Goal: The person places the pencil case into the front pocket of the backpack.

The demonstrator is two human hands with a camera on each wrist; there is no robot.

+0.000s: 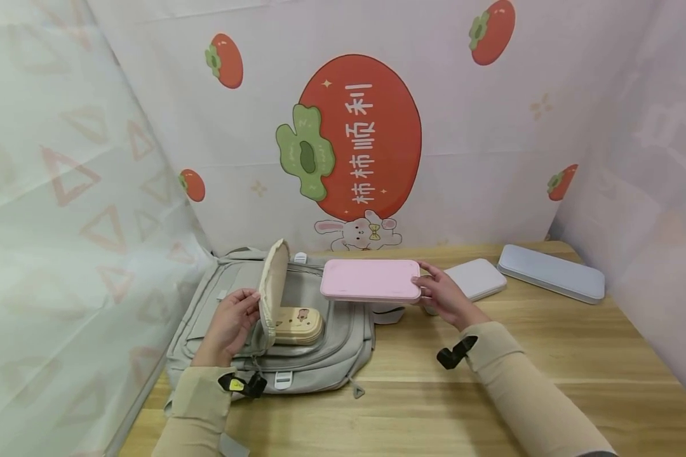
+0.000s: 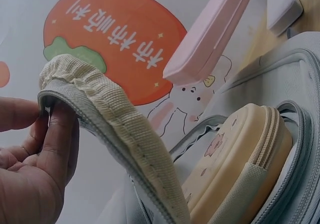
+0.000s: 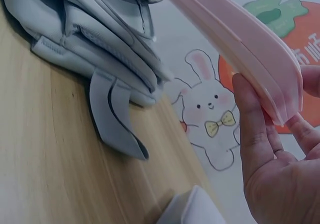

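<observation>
A grey backpack (image 1: pixel 343 355) lies flat at the left of the table with its front pocket unzipped. My left hand (image 1: pixel 232 324) pinches the edge of the raised pocket flap (image 1: pixel 272 285), thumb on one side and fingers on the other in the left wrist view. Inside the pocket sits a yellow zipped pencil case (image 2: pixel 225 159) with small printed figures. My right hand (image 1: pixel 443 293) grips the right end of a pink pencil case (image 1: pixel 371 278), thumb on top and fingers underneath. The pink case is held level over the backpack's right side.
A white case (image 1: pixel 476 279) lies behind my right hand, and a grey-blue case (image 1: pixel 551 273) lies farther right near the table's back corner. A grey strap (image 3: pixel 112 119) trails from the backpack onto the wooden table (image 1: pixel 411 406). A printed cloth (image 1: pixel 463 158) hangs behind.
</observation>
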